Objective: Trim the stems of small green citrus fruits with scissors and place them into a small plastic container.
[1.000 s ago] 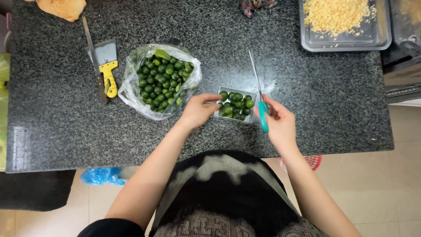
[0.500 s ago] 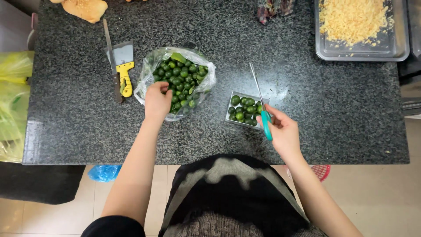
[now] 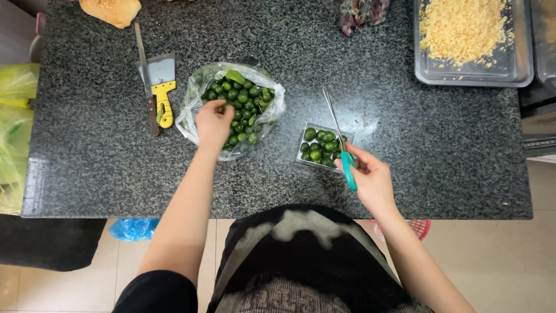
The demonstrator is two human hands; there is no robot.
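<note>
A clear plastic bag full of small green citrus fruits lies open on the dark granite counter. My left hand reaches into the bag, fingers curled over the fruits at its left side. My right hand holds teal-handled scissors, blades pointing away from me over a small clear tub that holds several green fruits. Whether the left hand has a fruit in its fingers is hidden.
A yellow-handled scraper and a long knife lie left of the bag. A metal tray of yellow shreds stands at the back right. A bread-like piece is at the back left. Yellow bags hang at the left edge.
My left hand left the small tub and moved left into the bag of fruits. The right hand with the scissors stayed beside the tub.
</note>
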